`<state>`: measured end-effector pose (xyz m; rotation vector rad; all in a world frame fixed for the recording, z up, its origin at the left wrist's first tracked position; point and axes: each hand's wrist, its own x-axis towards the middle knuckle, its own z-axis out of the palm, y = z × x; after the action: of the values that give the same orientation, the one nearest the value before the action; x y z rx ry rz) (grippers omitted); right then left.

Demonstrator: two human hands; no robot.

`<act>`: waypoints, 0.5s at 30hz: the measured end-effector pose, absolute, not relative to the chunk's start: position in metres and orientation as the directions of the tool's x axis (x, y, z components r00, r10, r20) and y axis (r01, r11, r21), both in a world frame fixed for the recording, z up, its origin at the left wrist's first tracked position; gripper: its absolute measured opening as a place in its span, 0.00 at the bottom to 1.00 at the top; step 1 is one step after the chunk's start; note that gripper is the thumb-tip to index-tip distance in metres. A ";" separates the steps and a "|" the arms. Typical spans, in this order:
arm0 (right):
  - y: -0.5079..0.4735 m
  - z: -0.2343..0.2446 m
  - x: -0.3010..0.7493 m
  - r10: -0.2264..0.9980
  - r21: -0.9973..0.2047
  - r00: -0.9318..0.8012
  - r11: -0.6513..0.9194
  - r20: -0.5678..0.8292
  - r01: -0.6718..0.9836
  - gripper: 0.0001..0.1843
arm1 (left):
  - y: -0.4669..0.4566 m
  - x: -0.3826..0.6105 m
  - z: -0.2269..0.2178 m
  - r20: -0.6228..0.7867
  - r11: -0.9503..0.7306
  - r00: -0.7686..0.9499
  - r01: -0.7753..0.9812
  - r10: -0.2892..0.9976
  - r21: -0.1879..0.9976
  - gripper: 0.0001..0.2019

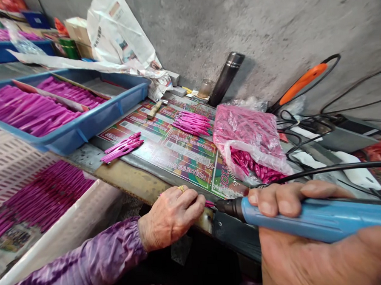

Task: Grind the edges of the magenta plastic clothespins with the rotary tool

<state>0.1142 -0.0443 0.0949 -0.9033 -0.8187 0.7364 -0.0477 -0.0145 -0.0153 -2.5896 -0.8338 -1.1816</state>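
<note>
1. Head cam, my feed, only view. L hand rests at the near edge of the worktop, gold ring on one finger, purple sleeve on the forearm.
2. L fingers curled shut, pinching a slim magenta piece; most of it hidden by the fingers, only its tip shows clearly.
3. R hand at frame's lower right, R fingers wrapped closed around a blue rotary tool, black cable running off from it.
4. Tool's black nose points at the magenta tip: touching or just beside, can't tell from this angle.
5. On worktop, past the hands: printed mat, two small bunches of magenta pens lying on it, clear plastic bag full of pink parts at its R end.
6. Far L: blue plastic tray packed w/ magenta pens; white perforated crate nearer L hand, more magenta pens inside.
7. Back by the concrete wall: black flask, glass jar, newspaper, orange-handled tool, tangle of black cables.
</note>
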 end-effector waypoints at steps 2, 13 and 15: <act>-0.045 0.094 0.114 0.823 -0.876 0.482 0.438 0.301 -0.201 0.23 | -0.014 -0.047 -0.016 0.746 -0.828 0.513 0.553 0.424 0.091 0.12; -0.043 0.090 0.118 0.827 -0.860 0.447 0.467 0.342 -0.206 0.25 | -0.016 -0.048 -0.025 0.770 -0.839 0.483 0.530 0.418 0.124 0.07; -0.043 0.089 0.117 0.822 -0.855 0.456 0.473 0.341 -0.213 0.25 | -0.016 -0.047 -0.026 0.774 -0.838 0.468 0.526 0.427 0.144 0.06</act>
<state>0.1166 -0.0426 0.0894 -0.8371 -0.8610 0.7398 -0.0475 -0.0156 -0.0263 -2.5924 -0.8452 -1.3159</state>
